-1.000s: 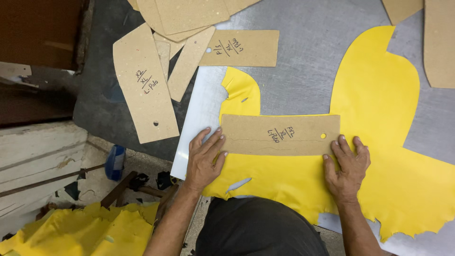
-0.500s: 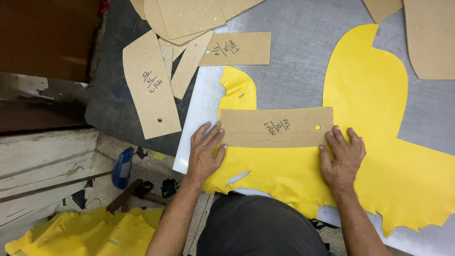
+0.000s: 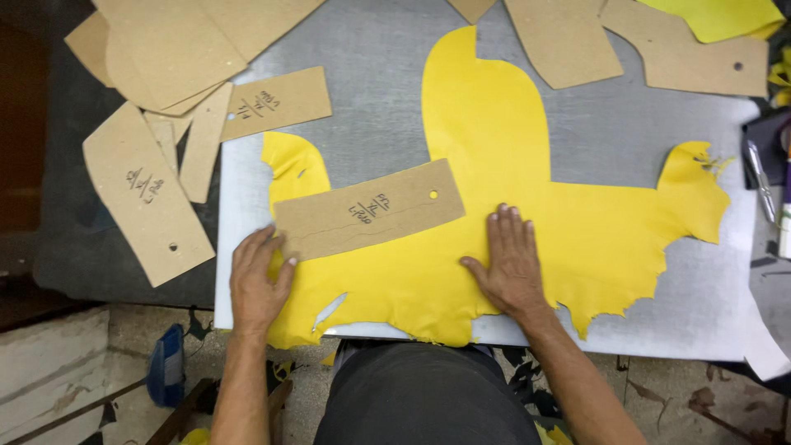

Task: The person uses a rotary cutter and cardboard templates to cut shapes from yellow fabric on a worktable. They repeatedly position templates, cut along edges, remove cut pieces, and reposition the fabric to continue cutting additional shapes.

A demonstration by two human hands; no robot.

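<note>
The long cardboard pattern (image 3: 369, 210) lies centre-left on the yellow hide (image 3: 494, 165), its long axis rising slightly rightward. The left hand (image 3: 258, 284), fingers spread flat, presses its lower-left end; the right hand (image 3: 512, 264) lies flat on hide just right, atop the grey tabletop (image 3: 371, 99).

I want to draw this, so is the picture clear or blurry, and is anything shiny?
Head view: sharp across the middle, so the left hand, right hand and cardboard strip on the yellow hide show clearly; the grey table has a soft dull sheen, no harsh glare; shadows are faint; the floor at the bottom left is dark.
</note>
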